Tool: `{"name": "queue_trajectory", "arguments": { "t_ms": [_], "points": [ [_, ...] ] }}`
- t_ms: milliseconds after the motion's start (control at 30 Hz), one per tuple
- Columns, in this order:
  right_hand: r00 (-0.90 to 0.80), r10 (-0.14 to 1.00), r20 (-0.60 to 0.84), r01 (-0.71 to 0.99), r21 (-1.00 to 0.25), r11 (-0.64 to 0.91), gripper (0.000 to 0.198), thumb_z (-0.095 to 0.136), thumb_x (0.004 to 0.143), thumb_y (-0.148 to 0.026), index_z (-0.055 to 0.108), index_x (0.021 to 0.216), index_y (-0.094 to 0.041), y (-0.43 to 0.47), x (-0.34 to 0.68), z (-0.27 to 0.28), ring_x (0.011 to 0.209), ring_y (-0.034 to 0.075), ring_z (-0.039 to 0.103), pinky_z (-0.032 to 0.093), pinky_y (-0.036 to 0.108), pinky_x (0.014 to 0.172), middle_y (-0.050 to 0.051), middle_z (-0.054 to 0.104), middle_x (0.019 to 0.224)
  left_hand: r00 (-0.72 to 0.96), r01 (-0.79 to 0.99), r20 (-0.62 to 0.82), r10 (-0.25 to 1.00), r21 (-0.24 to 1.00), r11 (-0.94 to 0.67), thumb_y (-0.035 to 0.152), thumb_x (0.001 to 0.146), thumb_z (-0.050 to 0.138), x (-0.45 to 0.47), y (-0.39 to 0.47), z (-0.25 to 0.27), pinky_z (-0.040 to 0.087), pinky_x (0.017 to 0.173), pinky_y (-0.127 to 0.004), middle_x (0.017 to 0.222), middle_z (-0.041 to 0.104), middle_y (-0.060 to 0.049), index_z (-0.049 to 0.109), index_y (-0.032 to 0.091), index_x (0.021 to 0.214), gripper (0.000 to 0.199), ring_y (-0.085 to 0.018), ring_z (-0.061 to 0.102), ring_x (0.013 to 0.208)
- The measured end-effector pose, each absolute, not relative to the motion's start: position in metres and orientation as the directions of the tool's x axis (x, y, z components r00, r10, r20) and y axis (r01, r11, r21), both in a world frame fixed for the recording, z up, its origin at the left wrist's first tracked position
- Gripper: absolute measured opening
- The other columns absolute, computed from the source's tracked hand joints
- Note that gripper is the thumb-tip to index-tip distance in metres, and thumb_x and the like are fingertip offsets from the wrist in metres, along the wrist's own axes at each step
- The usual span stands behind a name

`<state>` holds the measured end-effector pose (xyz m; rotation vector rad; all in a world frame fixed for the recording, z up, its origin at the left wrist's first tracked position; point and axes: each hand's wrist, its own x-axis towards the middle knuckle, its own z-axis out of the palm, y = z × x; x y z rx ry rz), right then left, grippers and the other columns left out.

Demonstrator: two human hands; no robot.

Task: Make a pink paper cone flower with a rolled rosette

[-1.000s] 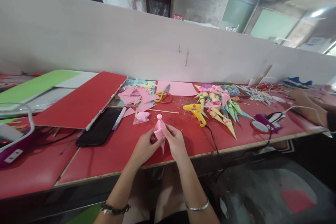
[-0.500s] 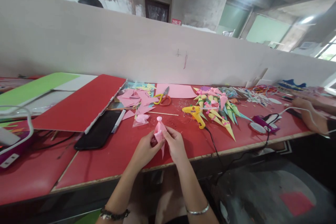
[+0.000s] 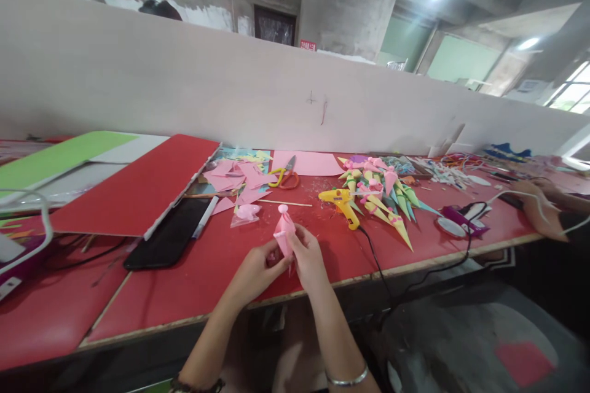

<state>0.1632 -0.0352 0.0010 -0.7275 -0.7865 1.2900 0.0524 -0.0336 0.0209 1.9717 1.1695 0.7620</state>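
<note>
In front of me, near the table's front edge, I hold a small pink paper cone figure point(image 3: 284, 234) with a pale pink ball on top. My right hand point(image 3: 308, 255) pinches its right side between thumb and fingers. Curled round the lower left of the figure is my left hand point(image 3: 260, 270), with a bit of pink showing between its fingers. The figure stands upright, its lower tip partly hidden by my fingers. Just beyond lies a small clear bag with pink clay-like lumps point(image 3: 247, 213), beside a thin wooden stick point(image 3: 286, 202).
A yellow glue gun point(image 3: 340, 202) lies right, beside a heap of finished paper cones point(image 3: 378, 187). Scissors point(image 3: 286, 175) and pink paper scraps point(image 3: 235, 175) lie behind. Left are a black phone point(image 3: 168, 236), a marker point(image 3: 205, 217) and a red board point(image 3: 138, 187). Another person's arm point(image 3: 539, 209) rests far right.
The figure has turned slightly in my hands and its ball has moved a little to the right. My left fingers sit lower on it. The camera view has shifted slightly.
</note>
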Motion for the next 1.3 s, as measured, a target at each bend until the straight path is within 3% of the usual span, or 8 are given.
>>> {"name": "queue_trajectory", "arguments": {
  "t_ms": [233,433,833,933,1033,1133,1300],
  "points": [
    [0.146,0.982,0.121,-0.516,-0.838,0.18,0.028,0.066,0.066,-0.034,0.064,0.088,-0.017,-0.032,0.164,0.004,0.069,0.012,0.056,0.044,0.023,0.066,0.0,0.063,0.078,0.48,0.494,0.088,0.873,0.795,-0.352,0.04,0.075,0.045,0.051,-0.032,0.023,0.031,0.052,-0.021,0.06,0.054,0.003,0.063,0.015,0.078,0.031,-0.012,0.041,0.054],
    [0.145,0.986,0.083,-0.41,-0.902,0.136,0.026,0.067,0.062,-0.03,0.064,0.083,-0.016,-0.037,0.163,0.01,0.064,0.012,0.056,0.043,0.022,0.059,0.0,0.064,0.071,0.461,0.522,0.131,0.878,0.76,-0.388,0.041,0.077,0.041,0.051,-0.03,0.021,0.032,0.051,-0.022,0.059,0.054,0.001,0.062,0.014,0.074,0.035,-0.013,0.043,0.054],
    [0.196,0.979,0.049,-0.459,-0.878,0.136,0.027,0.068,0.063,-0.03,0.062,0.086,-0.016,-0.039,0.162,0.012,0.063,0.011,0.057,0.045,0.022,0.059,0.0,0.064,0.073,0.51,0.523,0.091,0.855,0.756,-0.393,0.038,0.076,0.044,0.051,-0.031,0.018,0.035,0.055,-0.022,0.065,0.061,0.001,0.063,0.016,0.076,0.029,-0.014,0.049,0.059],
    [0.232,0.971,0.055,-0.449,-0.879,0.157,0.027,0.067,0.064,-0.03,0.061,0.086,-0.016,-0.037,0.162,0.01,0.062,0.01,0.057,0.045,0.021,0.059,-0.001,0.063,0.073,0.457,0.547,0.115,0.882,0.746,-0.38,0.041,0.073,0.048,0.052,-0.032,0.021,0.032,0.051,-0.022,0.057,0.054,0.003,0.06,0.016,0.067,0.028,-0.013,0.045,0.053],
    [0.293,0.953,0.079,-0.434,-0.877,0.206,0.026,0.065,0.065,-0.03,0.058,0.086,-0.016,-0.035,0.162,0.008,0.066,0.011,0.058,0.046,0.022,0.063,0.0,0.063,0.075,0.293,0.528,0.199,0.935,0.782,-0.332,0.046,0.074,0.045,0.053,-0.031,0.021,0.033,0.05,-0.022,0.054,0.049,0.004,0.054,0.018,0.064,0.032,-0.012,0.044,0.052],
    [0.331,0.938,0.107,-0.319,-0.923,0.218,0.027,0.061,0.068,-0.032,0.057,0.088,-0.015,-0.035,0.162,0.008,0.074,0.015,0.06,0.047,0.026,0.069,0.003,0.064,0.082,0.1,0.466,0.284,0.954,0.833,-0.297,0.045,0.077,0.04,0.05,-0.029,0.018,0.038,0.056,-0.023,0.062,0.053,0.003,0.052,0.019,0.072,0.028,-0.013,0.048,0.057],
    [0.382,0.897,0.222,0.242,-0.961,0.135,0.03,0.06,0.068,-0.032,0.058,0.094,-0.017,-0.037,0.158,0.009,0.081,0.02,0.061,0.045,0.03,0.073,0.006,0.066,0.087,-0.118,0.379,0.322,0.939,0.889,-0.257,0.035,0.076,0.035,0.045,-0.023,0.009,0.041,0.058,-0.025,0.069,0.053,0.002,0.05,0.02,0.085,0.023,-0.014,0.05,0.06]
  ]
}}
